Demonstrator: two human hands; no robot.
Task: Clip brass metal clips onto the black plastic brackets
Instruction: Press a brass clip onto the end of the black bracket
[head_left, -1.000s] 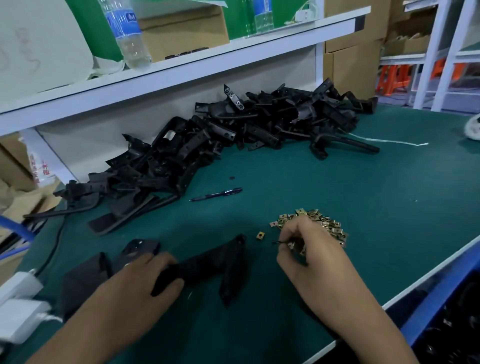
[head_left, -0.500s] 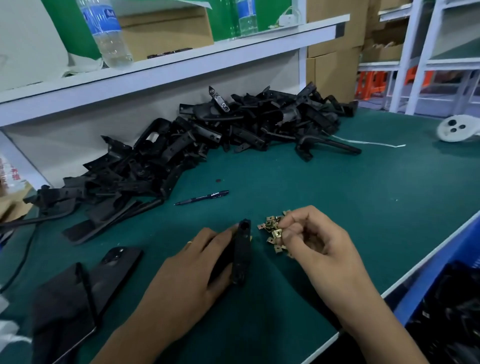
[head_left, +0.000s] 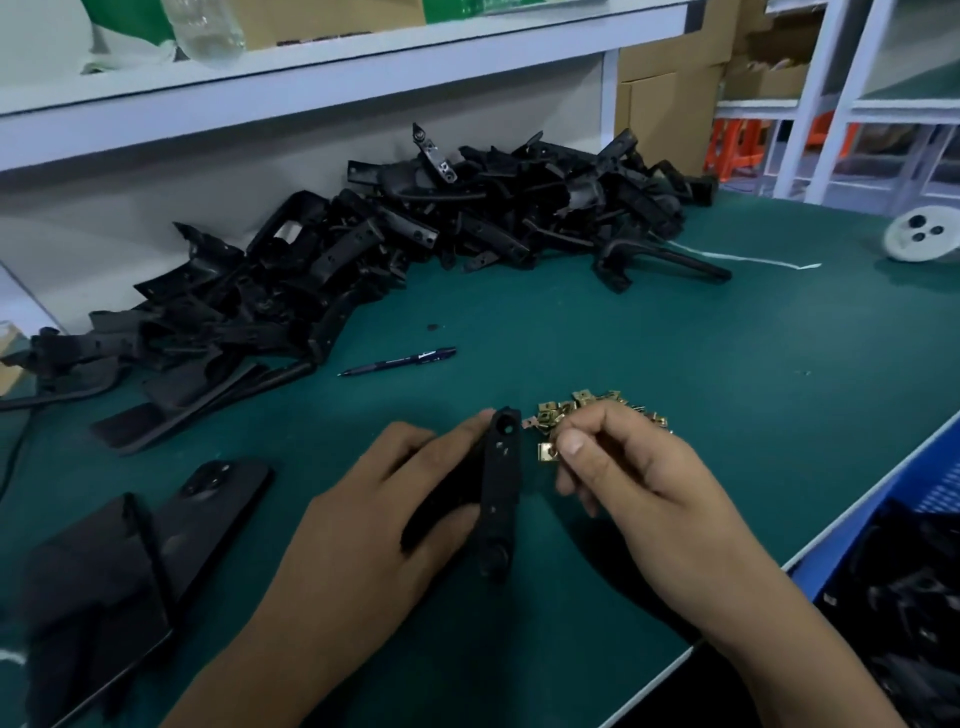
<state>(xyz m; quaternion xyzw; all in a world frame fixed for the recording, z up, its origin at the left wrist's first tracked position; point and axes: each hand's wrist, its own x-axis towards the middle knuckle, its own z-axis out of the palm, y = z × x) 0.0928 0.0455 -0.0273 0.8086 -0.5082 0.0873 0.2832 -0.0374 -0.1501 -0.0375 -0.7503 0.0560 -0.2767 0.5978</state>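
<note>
Head view: left hand (head_left: 379, 525) grips a black bracket (head_left: 501, 488) on the green table (head_left: 675, 374); right hand (head_left: 639, 483) pinches one brass clip (head_left: 548, 451) beside it.

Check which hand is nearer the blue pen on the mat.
Left. The left hand, gripping a black bracket, lies below the pen, its fingertips closest. The right hand, pinching a brass clip, sits farther right.
</note>
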